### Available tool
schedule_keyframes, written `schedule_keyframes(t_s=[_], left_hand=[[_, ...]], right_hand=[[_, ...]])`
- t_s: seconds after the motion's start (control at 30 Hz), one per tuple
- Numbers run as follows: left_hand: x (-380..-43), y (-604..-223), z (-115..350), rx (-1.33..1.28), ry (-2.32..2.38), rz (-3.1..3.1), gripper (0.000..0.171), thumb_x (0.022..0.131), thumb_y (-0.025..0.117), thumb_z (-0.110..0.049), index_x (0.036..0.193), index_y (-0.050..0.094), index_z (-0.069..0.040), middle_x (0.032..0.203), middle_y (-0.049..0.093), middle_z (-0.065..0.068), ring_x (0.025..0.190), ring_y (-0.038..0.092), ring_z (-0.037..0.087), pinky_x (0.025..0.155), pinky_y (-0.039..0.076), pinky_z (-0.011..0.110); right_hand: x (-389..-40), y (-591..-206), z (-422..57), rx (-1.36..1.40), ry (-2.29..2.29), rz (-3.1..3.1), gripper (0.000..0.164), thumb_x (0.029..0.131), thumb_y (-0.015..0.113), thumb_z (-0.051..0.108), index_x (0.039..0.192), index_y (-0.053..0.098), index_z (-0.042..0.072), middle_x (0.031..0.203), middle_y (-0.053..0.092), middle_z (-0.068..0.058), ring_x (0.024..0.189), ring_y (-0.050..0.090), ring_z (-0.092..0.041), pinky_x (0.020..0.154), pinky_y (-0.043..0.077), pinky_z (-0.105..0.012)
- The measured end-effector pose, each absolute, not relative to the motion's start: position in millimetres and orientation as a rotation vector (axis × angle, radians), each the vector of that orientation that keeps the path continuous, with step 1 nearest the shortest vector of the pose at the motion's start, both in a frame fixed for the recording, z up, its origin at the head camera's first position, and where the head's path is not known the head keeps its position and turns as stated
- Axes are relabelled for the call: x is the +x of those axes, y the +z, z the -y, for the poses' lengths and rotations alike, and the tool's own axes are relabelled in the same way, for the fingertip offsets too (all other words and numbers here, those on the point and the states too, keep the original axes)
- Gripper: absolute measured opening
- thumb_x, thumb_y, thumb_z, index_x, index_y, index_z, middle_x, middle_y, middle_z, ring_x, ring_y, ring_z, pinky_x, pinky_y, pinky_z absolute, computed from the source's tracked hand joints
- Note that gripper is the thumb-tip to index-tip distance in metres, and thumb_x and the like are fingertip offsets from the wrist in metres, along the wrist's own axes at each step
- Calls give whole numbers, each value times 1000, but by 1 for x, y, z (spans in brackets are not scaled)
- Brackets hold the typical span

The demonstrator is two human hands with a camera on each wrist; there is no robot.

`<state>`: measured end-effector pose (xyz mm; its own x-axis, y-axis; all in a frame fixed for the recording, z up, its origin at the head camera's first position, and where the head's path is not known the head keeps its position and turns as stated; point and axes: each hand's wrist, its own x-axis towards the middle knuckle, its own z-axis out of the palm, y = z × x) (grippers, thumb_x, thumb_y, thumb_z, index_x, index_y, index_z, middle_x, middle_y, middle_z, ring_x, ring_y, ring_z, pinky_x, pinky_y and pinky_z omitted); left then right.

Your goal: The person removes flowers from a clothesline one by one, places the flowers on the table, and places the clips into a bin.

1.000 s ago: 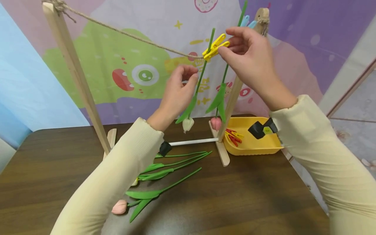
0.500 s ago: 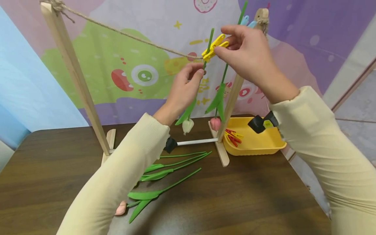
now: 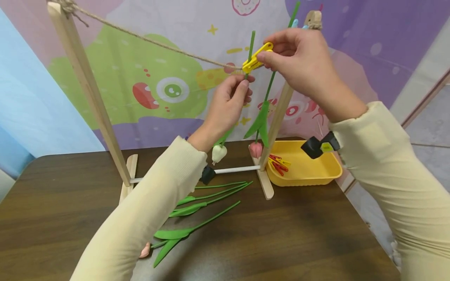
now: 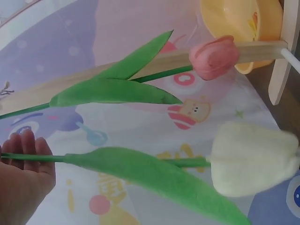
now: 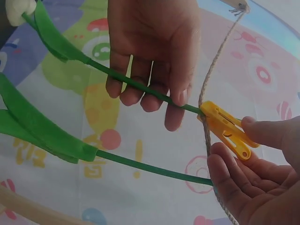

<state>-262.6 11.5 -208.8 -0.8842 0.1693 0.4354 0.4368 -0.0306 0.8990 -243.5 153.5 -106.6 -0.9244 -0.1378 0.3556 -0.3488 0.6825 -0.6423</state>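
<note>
A yellow clothespin [image 3: 252,63] sits on the rope [image 3: 158,43], clipped over the green stem of a white tulip [image 3: 219,153] that hangs head down. My right hand [image 3: 306,66] pinches the clothespin's handles between thumb and fingers. Just below the clip, my left hand [image 3: 228,101] pinches the stem [image 5: 136,83], thumb against forefinger. In the left wrist view the white bloom [image 4: 253,157] and its long leaf extend past the fingers. Beside it a pink tulip [image 3: 256,149] also hangs upside down; its upper stem runs behind my right hand, near partly hidden light blue clothespins [image 3: 295,23].
Wooden posts [image 3: 88,93] with a white crossbar [image 3: 237,169] hold the rope. A yellow basket [image 3: 306,182] with red and yellow clothespins [image 3: 279,164] stands at the right. Several tulips [image 3: 190,210] lie on the brown table [image 3: 281,234], partly under my left sleeve. A cartoon backdrop hangs behind.
My left hand has risen to the right and taken the white tulip's stem under the clip. My right fingers have closed on the clothespin's handles, which now stand nearer together. The white bloom swung slightly left.
</note>
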Motion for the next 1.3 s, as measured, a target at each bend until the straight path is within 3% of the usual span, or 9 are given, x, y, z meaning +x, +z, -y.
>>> schedule_keyframes(t_s=[0.33, 0.53, 0.7, 1.07, 1.17, 1.3], left_hand=[[-261, -208, -15, -694, -2014, 2028, 24, 101, 35, -10, 114, 51, 4, 83, 48, 4, 69, 46, 13, 65, 42, 22], [-261, -210, -12, -687, -1940, 2076, 25, 101, 35, -10, 115, 52, 3, 93, 52, 6, 77, 45, 11, 67, 40, 21], [-259, -212, -10, -683, -1888, 2114, 24, 101, 35, -10, 111, 54, 1, 84, 46, 4, 78, 43, 15, 67, 36, 22], [-251, -218, 8, -642, -1821, 2256, 24, 102, 34, -15, 113, 53, -4, 75, 38, 2, 61, 32, 14, 59, 32, 25], [-247, -220, 13, -615, -1739, 2346, 26, 102, 33, -17, 114, 53, -5, 82, 47, 4, 64, 35, 16, 62, 33, 26], [-241, -224, 18, -578, -1622, 2457, 26, 102, 33, -18, 113, 52, -4, 110, 60, 7, 74, 42, 17, 69, 35, 27]], right_hand=[[-242, -107, -155, 368, 1326, 2510, 31, 82, 72, 23, 106, 65, 6, 81, 67, 10, 73, 64, -5, 69, 47, -18], [-240, -108, -158, 353, 1365, 2480, 22, 79, 75, 24, 92, 68, 9, 71, 68, 12, 70, 65, -7, 70, 50, -18], [-239, -108, -160, 395, 1381, 2400, 21, 78, 76, 23, 89, 70, 6, 72, 68, 9, 70, 66, -9, 72, 51, -16], [-239, -106, -168, 451, 1800, 2052, 19, 72, 79, 10, 86, 70, 1, 81, 70, -4, 71, 66, -16, 72, 53, -19], [-238, -108, -171, 439, 1893, 2001, 20, 71, 79, 8, 87, 69, 0, 82, 70, -6, 72, 66, -17, 72, 53, -20], [-238, -114, -174, 401, 1911, 2026, 22, 72, 79, 10, 89, 68, 1, 81, 70, -5, 73, 67, -17, 72, 53, -19]])
